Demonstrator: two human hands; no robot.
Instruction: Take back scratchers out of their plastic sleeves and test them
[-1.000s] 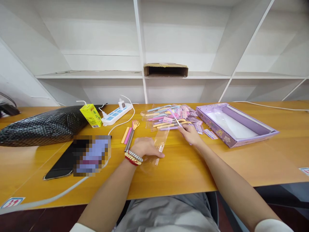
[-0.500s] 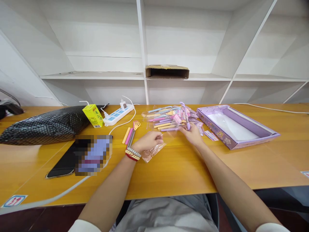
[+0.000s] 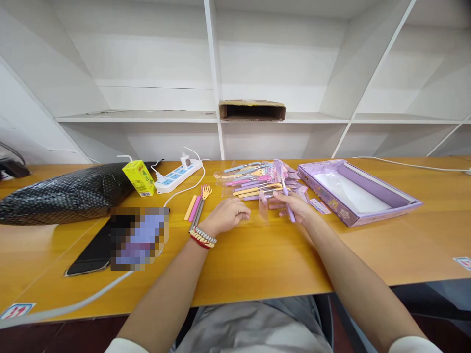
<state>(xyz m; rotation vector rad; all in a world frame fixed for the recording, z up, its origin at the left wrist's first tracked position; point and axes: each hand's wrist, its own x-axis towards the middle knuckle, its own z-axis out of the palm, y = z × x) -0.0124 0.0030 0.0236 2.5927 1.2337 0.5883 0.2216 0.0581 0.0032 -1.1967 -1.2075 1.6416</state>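
Near the centre of the frame, the right hand is gripping a slim lilac-handled metal tool, whose long axis is running from the fingers up and slightly left toward the pile of pastel-handled tools in clear wrappers. Just to its left, the left hand is resting on the orange wooden table, fingers curled, seemingly pinching the edge of a small clear plastic sleeve that is standing between the two hands, nearer the right. A purple cardboard box tray is lying to the right.
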